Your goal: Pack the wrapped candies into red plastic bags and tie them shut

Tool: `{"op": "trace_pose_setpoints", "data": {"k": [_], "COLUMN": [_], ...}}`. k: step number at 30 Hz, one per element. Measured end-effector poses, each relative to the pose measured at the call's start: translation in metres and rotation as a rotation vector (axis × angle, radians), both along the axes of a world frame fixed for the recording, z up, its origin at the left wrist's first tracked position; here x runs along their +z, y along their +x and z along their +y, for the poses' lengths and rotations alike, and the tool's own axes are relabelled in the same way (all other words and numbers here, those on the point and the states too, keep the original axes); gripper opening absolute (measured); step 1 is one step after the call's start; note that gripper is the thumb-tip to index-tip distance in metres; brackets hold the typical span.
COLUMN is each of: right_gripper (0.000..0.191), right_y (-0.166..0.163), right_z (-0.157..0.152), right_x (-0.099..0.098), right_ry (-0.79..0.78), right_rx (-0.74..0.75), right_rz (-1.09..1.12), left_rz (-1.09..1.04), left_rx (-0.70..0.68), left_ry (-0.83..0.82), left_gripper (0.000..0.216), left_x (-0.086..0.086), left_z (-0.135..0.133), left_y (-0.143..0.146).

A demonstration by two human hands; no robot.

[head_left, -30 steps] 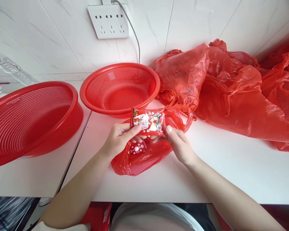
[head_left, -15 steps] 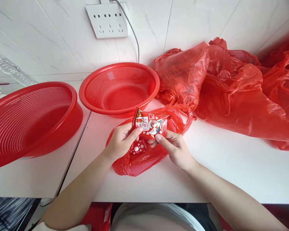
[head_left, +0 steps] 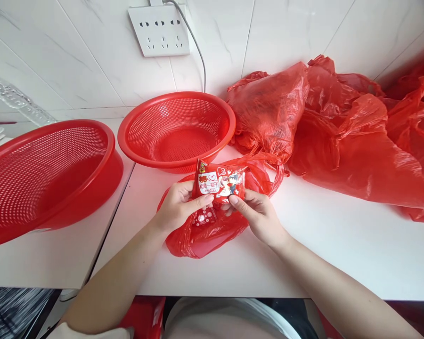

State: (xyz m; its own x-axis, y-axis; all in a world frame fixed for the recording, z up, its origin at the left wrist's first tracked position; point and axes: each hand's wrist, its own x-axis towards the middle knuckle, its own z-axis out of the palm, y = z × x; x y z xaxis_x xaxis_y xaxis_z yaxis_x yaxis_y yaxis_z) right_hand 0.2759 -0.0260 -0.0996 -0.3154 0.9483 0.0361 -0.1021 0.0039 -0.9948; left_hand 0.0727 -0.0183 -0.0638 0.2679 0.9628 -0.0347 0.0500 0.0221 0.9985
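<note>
Between my two hands is a small red printed packet [head_left: 219, 181] with hearts, white lettering and a cartoon couple. My left hand [head_left: 178, 205] grips its left end, thumb along the lower front edge. On the right end, my right hand [head_left: 257, 214] pinches it with the thumb on the front. Below the packet lies an opened red plastic bag [head_left: 205, 242] on the white table. Inside the bag a smaller dark red packet with white dots [head_left: 204, 216] shows, partly covered by my left fingers and the held packet.
A red perforated basket [head_left: 176, 101] stands behind the bag, and a second red basket [head_left: 106, 188] is at the left. Filled red plastic bags [head_left: 360, 155] crowd the back right against the tiled wall. A power strip [head_left: 160, 33] with a grey cable hangs above.
Both hands still hold the packet. It has tilted slightly so its printed face shows more flatly, and my left thumb has slid a little to the right along its lower edge.
</note>
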Motion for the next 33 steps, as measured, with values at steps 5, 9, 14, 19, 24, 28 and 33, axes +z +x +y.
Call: {"op": "trace_pose_setpoints", "data": {"k": [5, 9, 14, 19, 24, 28, 33], "right_gripper": [0.03, 0.029, 0.023, 0.027, 0.022, 0.018, 0.014], "right_y": [0.0, -0.001, -0.003, -0.003, -0.001, -0.001, -0.002], "right_z": [0.001, 0.002, 0.004, 0.003, 0.003, 0.003, 0.003], "right_x": [0.003, 0.006, 0.005, 0.001, 0.0, -0.002, -0.005], "right_ry": [-0.001, -0.002, -0.062, -0.129, -0.103, -0.072, -0.088], "right_rx": [0.036, 0.065, 0.075, 0.067, 0.083, 0.126, 0.158], "right_rz": [0.008, 0.049, 0.106, 0.14, 0.139, 0.114, 0.123], "left_rz": [-0.067, -0.044, 0.075, 0.172, 0.111, 0.115, 0.133], "left_rx": [-0.016, 0.007, -0.01, -0.068, -0.232, -0.276, -0.265], "left_ry": [-0.061, 0.007, 0.066, 0.112, 0.1, 0.126, 0.161], "left_gripper": [0.021, 0.019, 0.021, 0.022, 0.024, 0.013, 0.009], "left_x": [0.004, 0.002, -0.003, -0.005, -0.003, -0.002, -0.002], "left_z": [-0.003, -0.002, -0.001, -0.003, -0.003, -0.003, -0.005], "left_y": [0.003, 0.0, -0.002, -0.001, 0.0, 0.002, 0.005]}}
